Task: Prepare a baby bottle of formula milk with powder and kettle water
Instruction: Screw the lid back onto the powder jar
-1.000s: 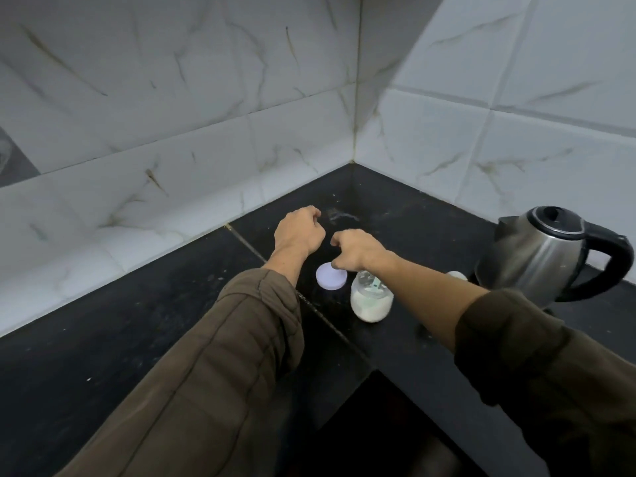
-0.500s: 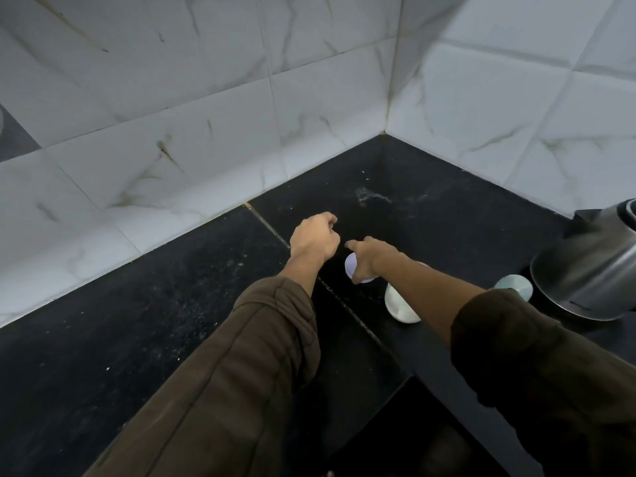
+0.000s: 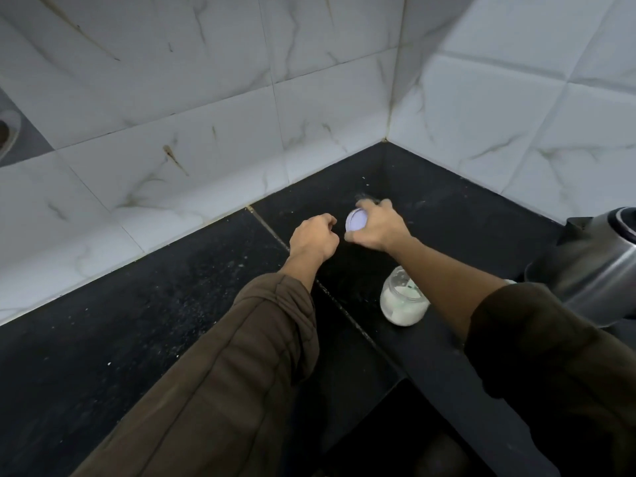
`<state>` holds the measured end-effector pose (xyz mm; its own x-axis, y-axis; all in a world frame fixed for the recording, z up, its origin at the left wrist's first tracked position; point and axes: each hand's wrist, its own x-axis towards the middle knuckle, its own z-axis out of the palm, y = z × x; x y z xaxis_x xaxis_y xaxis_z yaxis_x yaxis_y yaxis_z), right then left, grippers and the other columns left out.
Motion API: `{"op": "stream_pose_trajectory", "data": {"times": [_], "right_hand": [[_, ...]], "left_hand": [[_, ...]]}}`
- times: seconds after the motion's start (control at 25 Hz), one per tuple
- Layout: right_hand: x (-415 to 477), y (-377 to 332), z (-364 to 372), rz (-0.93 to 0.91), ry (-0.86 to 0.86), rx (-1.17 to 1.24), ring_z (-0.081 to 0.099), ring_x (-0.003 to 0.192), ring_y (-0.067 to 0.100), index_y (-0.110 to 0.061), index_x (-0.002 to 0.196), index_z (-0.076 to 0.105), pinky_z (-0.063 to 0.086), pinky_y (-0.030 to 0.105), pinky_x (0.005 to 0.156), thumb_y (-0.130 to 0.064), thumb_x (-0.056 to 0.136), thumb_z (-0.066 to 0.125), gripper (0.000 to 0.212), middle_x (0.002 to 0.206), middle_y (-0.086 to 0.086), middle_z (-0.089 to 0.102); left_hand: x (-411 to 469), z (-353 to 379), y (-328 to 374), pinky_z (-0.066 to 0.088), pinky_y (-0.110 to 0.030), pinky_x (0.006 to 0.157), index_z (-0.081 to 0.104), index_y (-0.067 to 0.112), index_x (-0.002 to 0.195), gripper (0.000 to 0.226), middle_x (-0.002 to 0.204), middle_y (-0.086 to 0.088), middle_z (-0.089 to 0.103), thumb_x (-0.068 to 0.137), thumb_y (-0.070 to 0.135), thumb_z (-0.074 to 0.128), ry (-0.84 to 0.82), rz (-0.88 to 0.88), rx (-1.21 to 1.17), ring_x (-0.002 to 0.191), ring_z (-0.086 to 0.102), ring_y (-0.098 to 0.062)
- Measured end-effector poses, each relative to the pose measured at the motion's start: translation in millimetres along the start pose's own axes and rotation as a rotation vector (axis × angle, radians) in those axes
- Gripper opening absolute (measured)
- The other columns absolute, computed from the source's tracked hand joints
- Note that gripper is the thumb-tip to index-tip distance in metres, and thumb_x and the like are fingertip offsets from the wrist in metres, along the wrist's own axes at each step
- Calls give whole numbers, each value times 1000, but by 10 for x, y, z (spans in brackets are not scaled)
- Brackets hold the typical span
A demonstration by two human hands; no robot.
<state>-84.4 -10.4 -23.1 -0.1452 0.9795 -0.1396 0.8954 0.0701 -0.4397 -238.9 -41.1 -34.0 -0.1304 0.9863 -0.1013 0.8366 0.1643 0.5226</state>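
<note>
My right hand (image 3: 378,227) grips a round pale lilac lid (image 3: 356,220), tilted on edge above the black counter (image 3: 172,325). My left hand (image 3: 313,239) hovers just left of it, fingers curled into a loose fist with nothing in it. An open glass jar (image 3: 402,304) of white powder, with a greenish scoop inside, stands on the counter under my right forearm. The steel kettle (image 3: 592,270) with a dark lid sits at the right edge, partly cut off. No baby bottle shows.
White marble-look tiled walls (image 3: 241,132) meet in a corner behind the counter. A small pale round object (image 3: 511,281) peeks out between my right sleeve and the kettle. A dark recess (image 3: 395,435) opens below the counter's front edge.
My right hand has lifted the lilac lid off the counter and carried it away from the jar toward the corner. The view has tilted, pushing the kettle to the right edge.
</note>
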Motion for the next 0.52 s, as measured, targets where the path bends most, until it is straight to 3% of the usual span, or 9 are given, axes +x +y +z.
{"op": "stream_pose_trajectory", "data": {"times": [0.2,0.36,0.52], "right_hand": [[-434,206,-459,19,226,372,56,111,25,-16,128,44,49,35,90,-32,78,85,66,130,8,49],[-757,502,-482,9,212,322,57,103,24,-15,109,50,43,31,80,-33,79,85,49,116,6,59],[-998,708,-430,-20,192,258,58,99,23,-17,93,53,41,31,73,-43,74,90,49,110,2,62]], "left_hand": [[-231,14,347,50,-41,104,63,30,135,51,129,2,68,90,10,50,-23,57,-33,121,61,-24],[-423,103,511,48,-36,105,58,27,140,56,132,3,66,86,14,64,-122,117,-37,124,61,-22],[-637,253,602,42,-37,112,42,17,153,89,150,-3,52,76,20,86,-388,134,-44,137,51,-25]]}}
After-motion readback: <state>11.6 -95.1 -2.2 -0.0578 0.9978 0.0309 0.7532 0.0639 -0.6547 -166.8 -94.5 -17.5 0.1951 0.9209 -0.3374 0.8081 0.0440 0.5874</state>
